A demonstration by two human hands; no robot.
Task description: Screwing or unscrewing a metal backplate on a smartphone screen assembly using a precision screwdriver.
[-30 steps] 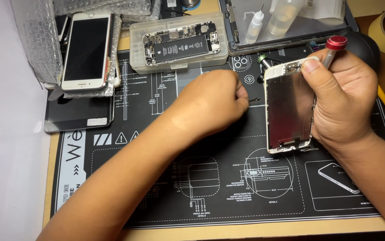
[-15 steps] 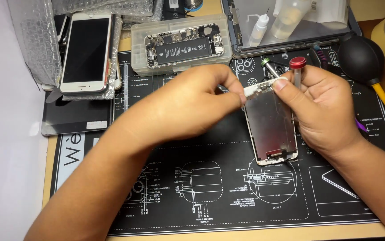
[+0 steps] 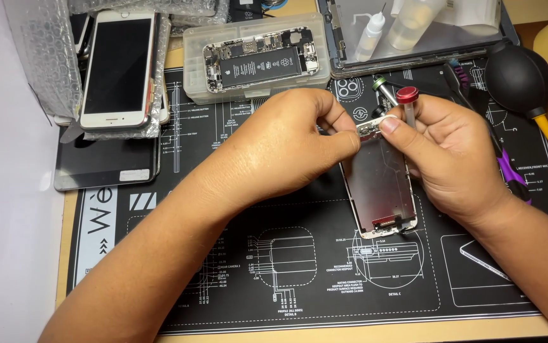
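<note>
**Open mat toward the body, clutter beyond the knuckles**

Both hands met over the screen panel [image 3: 378,187], so the gap between the left hand [image 3: 286,149] and the right hand [image 3: 452,155] was closed. Below the wrists, toward the body, the black work mat [image 3: 324,279] lay bare and offered the widest passage. Just beyond the left knuckles stood a clear plastic box [image 3: 255,60] bearing an opened phone, blocking a forward reach. Farther out to the left, a white phone [image 3: 118,67] on bubble wrap narrowed the way. Beyond the right fingers, a grey tray [image 3: 413,54] with bottles barred the way; to the right, a black air blower [image 3: 518,79] and purple tool [image 3: 512,178] crowded the mat's edge.
</note>
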